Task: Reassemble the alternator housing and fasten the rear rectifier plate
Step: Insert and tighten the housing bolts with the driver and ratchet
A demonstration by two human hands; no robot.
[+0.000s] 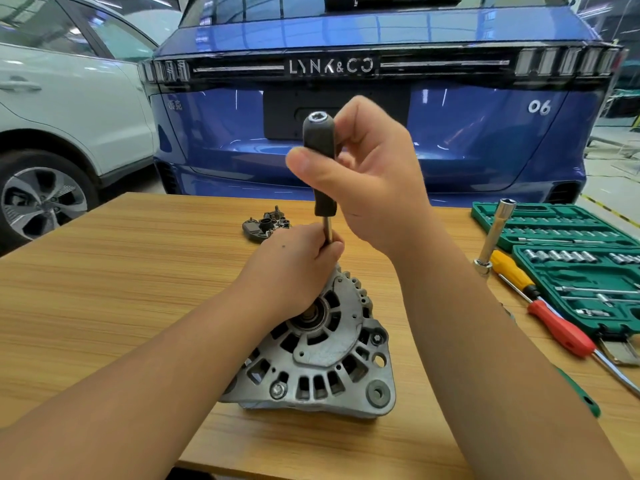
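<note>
The grey alternator housing (322, 358) lies on the wooden table (121, 271) in front of me, its vented face with the central bearing turned up. A black-handled driver (320, 161) stands nearly upright over the housing's far edge. My right hand (374, 174) grips its handle, thumb across the front. My left hand (298, 265) holds the metal shaft low down and rests on the housing, hiding the driver's tip. The dark rectifier plate (265, 226) lies apart on the table behind my left hand.
A green socket set case (571, 271) lies open at the right. Beside it are a long socket extension (495, 233), a yellow-handled screwdriver (512, 275) and a red-handled one (561, 330). A blue car stands just behind the table, a white car at left.
</note>
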